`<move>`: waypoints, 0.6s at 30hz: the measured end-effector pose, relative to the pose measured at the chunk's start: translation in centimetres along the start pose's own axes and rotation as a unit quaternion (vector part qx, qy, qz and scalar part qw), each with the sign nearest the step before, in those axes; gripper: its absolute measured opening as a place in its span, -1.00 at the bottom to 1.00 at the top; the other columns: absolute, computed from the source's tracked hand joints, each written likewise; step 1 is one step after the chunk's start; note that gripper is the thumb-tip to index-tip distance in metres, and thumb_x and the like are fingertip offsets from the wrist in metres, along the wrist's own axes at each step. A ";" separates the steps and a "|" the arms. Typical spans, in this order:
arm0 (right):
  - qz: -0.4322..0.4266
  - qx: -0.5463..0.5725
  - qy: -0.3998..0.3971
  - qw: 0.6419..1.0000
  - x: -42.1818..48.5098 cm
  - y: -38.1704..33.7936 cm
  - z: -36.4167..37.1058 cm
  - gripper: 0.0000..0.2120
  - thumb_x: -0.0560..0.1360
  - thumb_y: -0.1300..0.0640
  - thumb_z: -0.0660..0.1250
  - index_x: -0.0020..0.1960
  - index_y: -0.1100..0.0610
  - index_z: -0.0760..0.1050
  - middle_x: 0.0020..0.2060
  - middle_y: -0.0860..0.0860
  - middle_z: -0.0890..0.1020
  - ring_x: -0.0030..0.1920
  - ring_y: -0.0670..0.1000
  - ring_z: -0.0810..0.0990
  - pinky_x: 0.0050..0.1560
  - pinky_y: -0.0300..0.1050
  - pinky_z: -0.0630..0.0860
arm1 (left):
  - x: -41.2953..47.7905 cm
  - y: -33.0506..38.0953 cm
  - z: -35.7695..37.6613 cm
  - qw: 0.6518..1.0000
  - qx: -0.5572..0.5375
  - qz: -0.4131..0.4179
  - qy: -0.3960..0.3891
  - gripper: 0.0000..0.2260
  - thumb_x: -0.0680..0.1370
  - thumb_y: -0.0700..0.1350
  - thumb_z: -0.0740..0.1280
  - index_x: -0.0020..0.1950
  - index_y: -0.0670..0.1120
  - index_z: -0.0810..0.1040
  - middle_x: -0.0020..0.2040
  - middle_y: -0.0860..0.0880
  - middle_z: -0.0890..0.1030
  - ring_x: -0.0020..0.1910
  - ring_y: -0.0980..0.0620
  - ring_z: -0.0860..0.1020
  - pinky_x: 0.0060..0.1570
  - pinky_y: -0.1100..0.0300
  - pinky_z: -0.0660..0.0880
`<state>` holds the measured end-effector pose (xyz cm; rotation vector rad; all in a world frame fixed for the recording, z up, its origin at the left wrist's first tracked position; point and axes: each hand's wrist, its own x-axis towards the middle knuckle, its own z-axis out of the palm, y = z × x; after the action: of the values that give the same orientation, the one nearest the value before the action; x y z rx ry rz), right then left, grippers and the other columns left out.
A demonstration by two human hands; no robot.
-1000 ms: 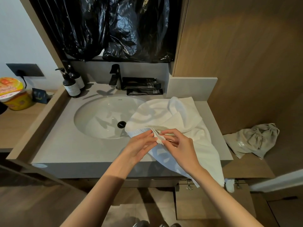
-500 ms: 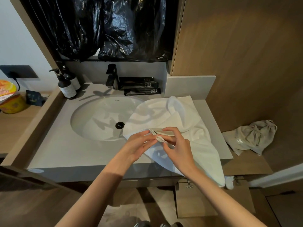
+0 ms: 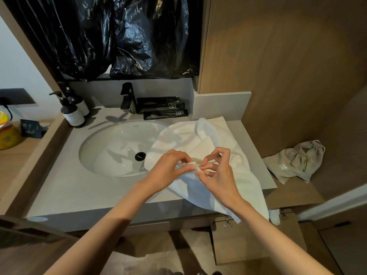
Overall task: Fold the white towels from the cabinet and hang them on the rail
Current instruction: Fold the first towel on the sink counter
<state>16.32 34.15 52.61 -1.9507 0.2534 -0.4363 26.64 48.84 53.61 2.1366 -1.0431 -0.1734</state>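
A white towel lies rumpled on the right side of the grey vanity counter, partly over the sink basin and hanging over the front edge. My left hand pinches a corner of the towel's hem between thumb and fingers. My right hand meets it from the right, its thumb and fingertips pinching the same corner, index finger arched above. No rail is in view.
A black tap, black tubes and two pump bottles stand behind the basin. Black plastic bags hang above. A grey drawstring bag lies on the low wooden shelf at right. An open cabinet door sits below the counter.
Both hands have kept hold of the towel corner and shifted slightly right. My right fingers have spread and arched over the hem. The camera has tilted a little.
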 end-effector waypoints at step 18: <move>0.064 -0.224 0.100 0.967 -2.0 4.8 -11.3 -0.87 0.54 0.15 0.36 0.08 0.01 0.51 -0.30 -0.12 0.57 -0.37 -0.16 0.50 -0.40 -0.32 0.33 | 6.0 8.0 -5.3 0.962 -0.242 0.060 0.114 -0.88 0.58 -0.15 0.33 -0.07 -0.20 0.52 -0.21 0.06 0.54 -0.25 0.26 0.47 -0.20 0.38 0.39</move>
<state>9.90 23.53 51.91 -2.3124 0.6521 -0.5254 27.76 44.21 63.92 1.6065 -0.8840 -0.1072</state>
